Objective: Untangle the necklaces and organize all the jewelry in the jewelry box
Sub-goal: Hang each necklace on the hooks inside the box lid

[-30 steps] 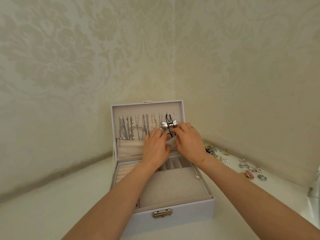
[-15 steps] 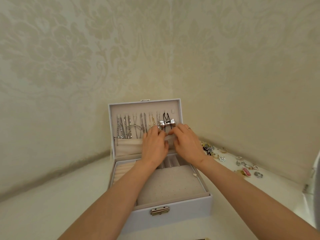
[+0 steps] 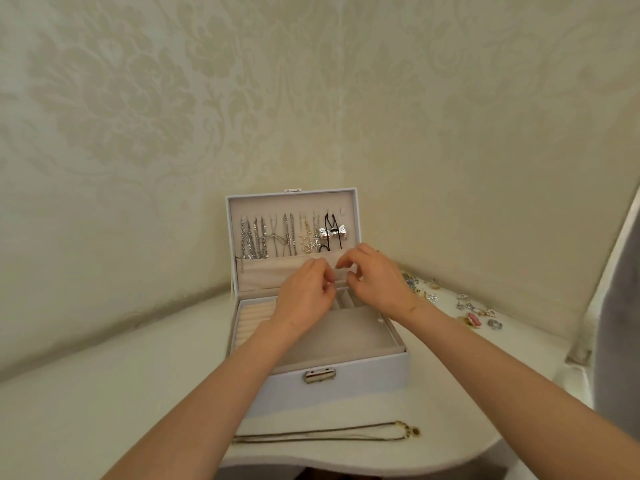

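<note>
Jewelry box sits open on the white worktop, its lid upright against the wall. A row of necklaces hangs inside the lid above a fabric pocket, with a silver bow pendant on a black cord at the right end. The left hand and right hand hover close together in front of the pocket, fingers loosely curled, with nothing visible in either. A gold necklace lies stretched out before the box, and loose jewelry is scattered to its right.
</note>
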The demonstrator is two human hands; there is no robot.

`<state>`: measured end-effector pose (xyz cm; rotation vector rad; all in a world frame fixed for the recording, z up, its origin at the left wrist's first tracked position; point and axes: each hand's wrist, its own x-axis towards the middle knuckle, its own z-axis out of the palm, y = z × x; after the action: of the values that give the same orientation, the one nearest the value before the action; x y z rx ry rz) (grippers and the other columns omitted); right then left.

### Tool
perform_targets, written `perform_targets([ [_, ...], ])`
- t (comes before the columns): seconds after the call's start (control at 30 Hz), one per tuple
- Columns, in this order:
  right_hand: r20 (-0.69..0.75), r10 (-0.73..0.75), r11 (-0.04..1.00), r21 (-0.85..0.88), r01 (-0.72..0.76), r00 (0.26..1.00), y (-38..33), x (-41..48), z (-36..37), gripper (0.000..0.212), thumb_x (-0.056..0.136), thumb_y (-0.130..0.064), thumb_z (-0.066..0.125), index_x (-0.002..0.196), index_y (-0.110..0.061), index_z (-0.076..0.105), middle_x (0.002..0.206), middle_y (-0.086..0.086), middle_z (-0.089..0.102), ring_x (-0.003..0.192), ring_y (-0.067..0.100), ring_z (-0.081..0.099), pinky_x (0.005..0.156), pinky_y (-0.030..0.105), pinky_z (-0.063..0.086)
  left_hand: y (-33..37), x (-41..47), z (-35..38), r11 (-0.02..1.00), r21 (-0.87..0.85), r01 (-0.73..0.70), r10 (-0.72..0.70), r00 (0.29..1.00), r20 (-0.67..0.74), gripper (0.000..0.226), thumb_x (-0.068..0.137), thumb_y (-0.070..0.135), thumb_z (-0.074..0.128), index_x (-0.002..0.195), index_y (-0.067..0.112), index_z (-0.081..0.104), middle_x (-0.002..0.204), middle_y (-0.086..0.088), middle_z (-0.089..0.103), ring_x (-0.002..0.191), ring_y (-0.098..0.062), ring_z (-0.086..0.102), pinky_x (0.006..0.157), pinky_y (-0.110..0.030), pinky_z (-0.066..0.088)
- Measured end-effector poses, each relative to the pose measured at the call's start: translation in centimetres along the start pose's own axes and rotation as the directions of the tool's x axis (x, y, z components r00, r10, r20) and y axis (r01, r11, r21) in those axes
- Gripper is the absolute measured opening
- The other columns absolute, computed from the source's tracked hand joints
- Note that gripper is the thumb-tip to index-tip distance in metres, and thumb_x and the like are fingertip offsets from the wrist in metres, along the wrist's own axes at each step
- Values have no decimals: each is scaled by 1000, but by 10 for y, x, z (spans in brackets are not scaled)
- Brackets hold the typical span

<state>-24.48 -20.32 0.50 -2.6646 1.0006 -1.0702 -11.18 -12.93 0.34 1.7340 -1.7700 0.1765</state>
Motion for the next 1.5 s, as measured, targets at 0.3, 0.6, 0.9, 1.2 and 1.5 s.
perform_targets([
  [0.3,229,0,991,128,-30,974,-41,-40,-31,24,75,-6,61,74,-29,54,65,-15,51,67,12,50,65,30,43,26,-51,-38,982,-190,5,48,960,277,25,81,25,68,70,26,46,83,-2,64,78,-20,59,75,-37,48],
  [0.6,538,31,953,238,-187,842,-46,-92,-61,7,75,-16,75,73,-19,69,54,6,59,48,8,50,62,29,43,26,-92,-36,989,-90,-119,145,914,379,19,78,37,72,79,23,59,103,8,47,100,-8,42,82,-26,39],
  [0.9,761,93,993,-22,-118,642,-35,-119,-57,29,67,-31,82,90,-26,65,74,-4,64,65,10,57,58,25,45,31,-117,-29,949,129,-287,213,888,408,38,66,53,74,88,25,60,128,7,26,118,-13,21,89,-22,15],
  [1.2,749,91,991,-4,-133,657,-37,-119,-50,7,75,-25,76,78,-23,70,72,-13,65,67,2,56,69,21,45,27,-131,-26,947,114,-302,243,900,362,18,75,44,70,81,27,66,141,10,22,126,-14,16,99,-23,12],
  [1.5,778,96,983,23,-181,621,-45,-122,-59,6,81,-13,68,84,-18,68,71,-15,60,65,-1,53,66,14,42,30,-131,-24,958,-27,-287,283,920,273,22,81,47,64,92,29,64,136,11,34,125,-6,19,105,-22,12],
])
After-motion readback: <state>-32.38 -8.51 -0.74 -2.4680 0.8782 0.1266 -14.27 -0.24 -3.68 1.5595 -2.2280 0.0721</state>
